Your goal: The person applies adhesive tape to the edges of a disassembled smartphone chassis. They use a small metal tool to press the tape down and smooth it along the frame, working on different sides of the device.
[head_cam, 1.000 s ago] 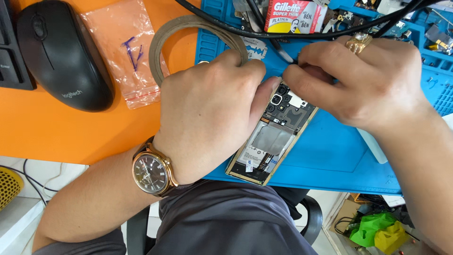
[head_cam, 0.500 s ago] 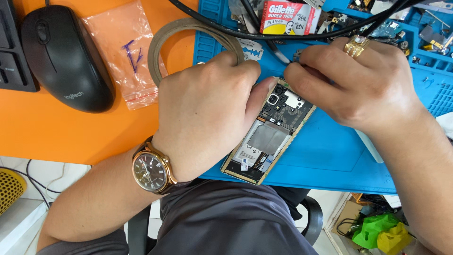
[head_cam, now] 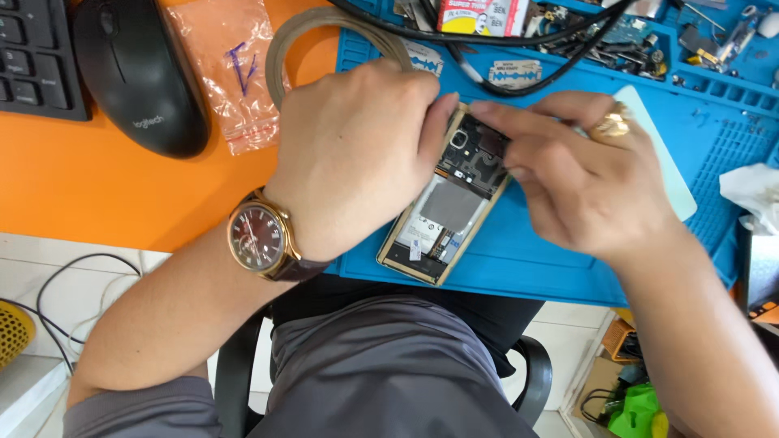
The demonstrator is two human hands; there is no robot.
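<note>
An opened gold-framed phone (head_cam: 442, 223) lies tilted on the blue work mat (head_cam: 552, 268), its circuit board and grey battery showing. My left hand (head_cam: 349, 158), with a brown-faced wristwatch (head_cam: 258, 238) on the wrist, grips the phone's upper left side, thumb at its top edge. My right hand (head_cam: 580, 182), wearing a gold ring (head_cam: 610, 126), has its fingertips pressed on the phone's upper circuit area. Whether those fingers pinch a small part or tool is hidden.
A black mouse (head_cam: 138, 77) and a keyboard corner (head_cam: 36, 57) sit on the orange desk beside a small clear bag (head_cam: 231, 69) and a tan ring of tape (head_cam: 324, 24). Black cables, razor blades (head_cam: 515, 73) and small parts crowd the mat's far trays. A white tissue (head_cam: 751, 191) lies right.
My right hand moved down and left from the mat's far edge onto the phone's upper circuit area. The left hand kept its grip on the phone.
</note>
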